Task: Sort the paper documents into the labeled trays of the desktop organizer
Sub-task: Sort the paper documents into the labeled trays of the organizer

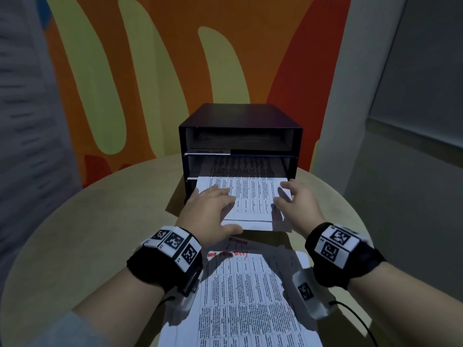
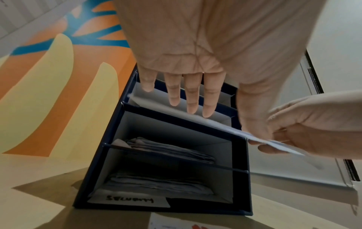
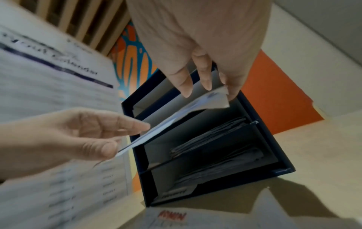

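A dark blue desktop organizer [image 1: 240,116] with stacked trays stands at the middle back of the table. A white printed document [image 1: 250,196] lies halfway into its second tray from the top. My left hand [image 1: 225,211] pinches the sheet's left side, fingers on top and thumb beneath. My right hand [image 1: 293,196] pinches its right corner [image 3: 215,100]. The two lower trays hold paper stacks [image 2: 166,148]. The bottom tray has a handwritten label [image 2: 129,200], and a white label [image 1: 210,151] marks the top tray.
A pile of printed documents [image 1: 245,296] with red handwriting at its top lies on the round beige table [image 1: 100,221] between my forearms. A painted orange and yellow wall rises behind the organizer. Cables hang from both wrist bands.
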Demonstrator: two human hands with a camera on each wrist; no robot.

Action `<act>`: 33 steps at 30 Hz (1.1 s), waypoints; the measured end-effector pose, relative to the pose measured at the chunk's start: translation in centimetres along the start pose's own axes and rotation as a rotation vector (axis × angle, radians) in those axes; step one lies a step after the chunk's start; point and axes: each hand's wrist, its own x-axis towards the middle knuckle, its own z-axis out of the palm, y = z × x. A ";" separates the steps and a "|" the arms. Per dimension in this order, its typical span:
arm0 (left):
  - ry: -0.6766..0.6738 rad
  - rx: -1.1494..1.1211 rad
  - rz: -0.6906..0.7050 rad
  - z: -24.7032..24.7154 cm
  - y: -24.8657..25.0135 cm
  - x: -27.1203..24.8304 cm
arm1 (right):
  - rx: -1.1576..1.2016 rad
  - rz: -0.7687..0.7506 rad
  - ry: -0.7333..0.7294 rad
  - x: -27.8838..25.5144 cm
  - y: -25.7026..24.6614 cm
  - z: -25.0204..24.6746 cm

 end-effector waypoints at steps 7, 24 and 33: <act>0.000 0.008 -0.001 0.7 -0.1 0.2 | -0.362 -0.242 -0.090 -1.7 0.2 0.2; 0.276 0.055 0.092 2.3 0.4 1.9 | -0.667 -0.552 0.116 -1.4 -0.6 3.3; 0.443 0.073 0.145 1.3 0.5 4.0 | -0.531 -0.653 0.221 2.0 -1.7 2.4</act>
